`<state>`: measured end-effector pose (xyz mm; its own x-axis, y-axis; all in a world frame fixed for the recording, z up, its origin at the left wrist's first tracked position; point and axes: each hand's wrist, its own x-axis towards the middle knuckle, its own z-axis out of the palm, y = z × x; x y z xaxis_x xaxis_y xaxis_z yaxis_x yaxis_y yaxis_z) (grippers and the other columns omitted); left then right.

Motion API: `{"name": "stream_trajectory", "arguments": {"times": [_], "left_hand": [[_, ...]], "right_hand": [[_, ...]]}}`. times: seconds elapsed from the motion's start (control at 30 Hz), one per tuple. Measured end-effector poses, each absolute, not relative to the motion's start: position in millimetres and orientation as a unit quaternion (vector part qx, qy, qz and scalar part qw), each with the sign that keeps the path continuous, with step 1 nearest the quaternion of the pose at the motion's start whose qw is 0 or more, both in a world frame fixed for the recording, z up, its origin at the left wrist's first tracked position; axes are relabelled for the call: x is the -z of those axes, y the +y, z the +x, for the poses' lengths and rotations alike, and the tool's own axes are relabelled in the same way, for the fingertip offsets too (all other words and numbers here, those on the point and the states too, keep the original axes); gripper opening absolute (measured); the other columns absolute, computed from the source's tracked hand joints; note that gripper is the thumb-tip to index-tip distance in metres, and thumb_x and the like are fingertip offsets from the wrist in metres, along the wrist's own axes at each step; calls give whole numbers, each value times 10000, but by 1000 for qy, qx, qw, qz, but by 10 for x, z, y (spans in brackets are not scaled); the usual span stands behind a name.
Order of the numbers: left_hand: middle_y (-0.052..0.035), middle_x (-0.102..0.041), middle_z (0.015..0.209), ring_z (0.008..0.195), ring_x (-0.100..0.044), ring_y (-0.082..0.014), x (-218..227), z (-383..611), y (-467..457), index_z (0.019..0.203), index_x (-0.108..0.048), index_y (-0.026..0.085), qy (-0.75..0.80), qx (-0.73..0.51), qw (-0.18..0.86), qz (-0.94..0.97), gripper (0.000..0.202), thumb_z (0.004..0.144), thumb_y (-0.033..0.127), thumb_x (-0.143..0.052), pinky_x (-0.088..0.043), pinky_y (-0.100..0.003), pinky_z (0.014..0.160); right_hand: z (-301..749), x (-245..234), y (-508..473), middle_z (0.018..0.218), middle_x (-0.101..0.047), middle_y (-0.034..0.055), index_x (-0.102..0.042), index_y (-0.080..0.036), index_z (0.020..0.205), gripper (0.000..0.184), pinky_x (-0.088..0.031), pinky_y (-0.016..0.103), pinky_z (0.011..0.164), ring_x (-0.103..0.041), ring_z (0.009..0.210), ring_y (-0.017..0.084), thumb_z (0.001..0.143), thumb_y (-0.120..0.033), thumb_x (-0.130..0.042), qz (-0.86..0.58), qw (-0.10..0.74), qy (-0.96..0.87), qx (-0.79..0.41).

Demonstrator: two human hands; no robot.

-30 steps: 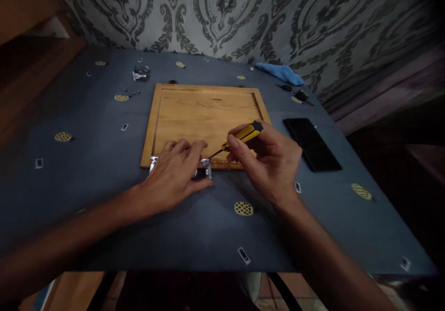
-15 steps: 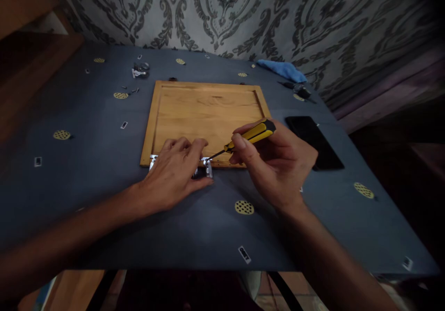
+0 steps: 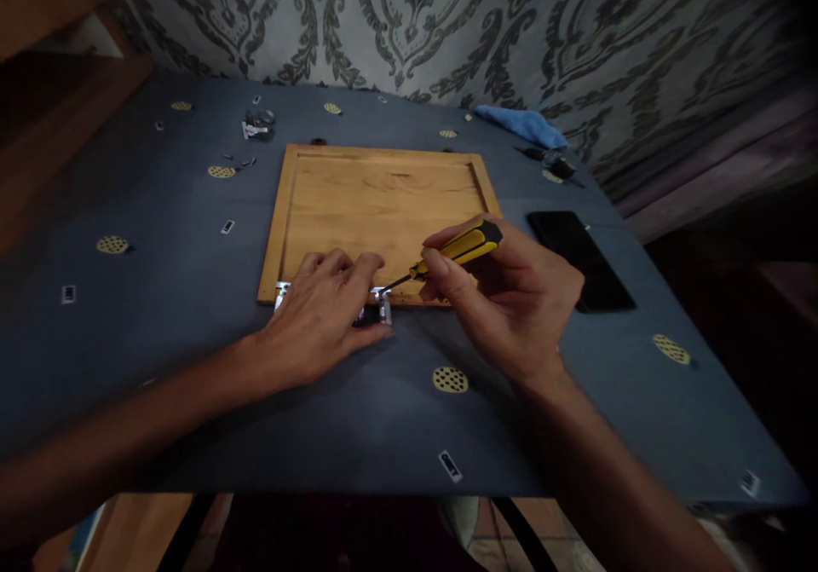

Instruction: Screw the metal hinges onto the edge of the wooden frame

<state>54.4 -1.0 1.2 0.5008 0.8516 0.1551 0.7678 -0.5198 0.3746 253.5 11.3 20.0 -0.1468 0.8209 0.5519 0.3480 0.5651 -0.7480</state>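
Note:
A framed wooden panel (image 3: 377, 205) lies flat on the table. Along its near edge is a shiny metal fitting (image 3: 385, 309), perhaps a hinge; another bright metal part (image 3: 281, 289) shows left of my hand. Whether they are one piece, I cannot tell. My left hand (image 3: 323, 316) covers the metal, its fingers bent over the panel's edge and its thumb in front, gripping there. Between thumb and fingers, my right hand (image 3: 511, 299) holds a yellow and black screwdriver (image 3: 457, 250). The screwdriver's tip, slanting down to the left, meets the fitting.
Beyond the panel's left corner lies another metal fitting (image 3: 257, 126), with several small screws (image 3: 246, 164) nearer. At right are a black phone (image 3: 581, 261), a dark tool (image 3: 555, 163) and a blue cloth (image 3: 521, 126). A patterned wall (image 3: 396, 26) borders the table's (image 3: 192, 299) back.
The view has shifted slightly. My right hand and the screwdriver have moved and turned very little, with the tip still at the fitting. My left hand stays in place.

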Motion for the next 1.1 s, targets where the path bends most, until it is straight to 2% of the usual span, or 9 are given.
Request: {"name": "stream_trajectory", "arguments": {"times": [0.43,0.63,0.8,1.1], "left_hand": [[-68,-763,1094,1141,-633,-328,-31,547,-14,1310,-522,187,472,-153,132,858,560,897,407,-830,-461,-465,971],[-75,-763,1113,1133,-629,-331,-28,543,-17,1291,-529,196,469,-155,130,860,531,902,419,-815,-464,-472,968],[-78,-763,1100,1132,-627,-342,-25,537,-18,1286,-535,196,468,-157,125,860,548,891,445,-823,-464,-474,960],[-70,-760,1103,1123,-632,-328,-26,529,-10,1265,-542,201,465,-161,126,862,543,883,448,-838,-463,-453,954]], "right_hand": [[2532,-162,116,757,-634,-30,-698,-219,866,90,-524,281,559,-617,602,114,938,-250,-742,-426,507,-720,-207],[2528,-180,98,820,-697,-6,-692,-233,839,135,-534,290,540,-637,614,126,945,-291,-753,-422,510,-715,-225],[2521,-199,77,788,-695,1,-705,-251,836,128,-518,323,549,-623,606,142,952,-290,-740,-418,516,-723,-191],[2514,-196,99,886,-740,-5,-728,-255,849,103,-545,290,555,-660,601,115,950,-260,-746,-410,575,-670,-228]]}}
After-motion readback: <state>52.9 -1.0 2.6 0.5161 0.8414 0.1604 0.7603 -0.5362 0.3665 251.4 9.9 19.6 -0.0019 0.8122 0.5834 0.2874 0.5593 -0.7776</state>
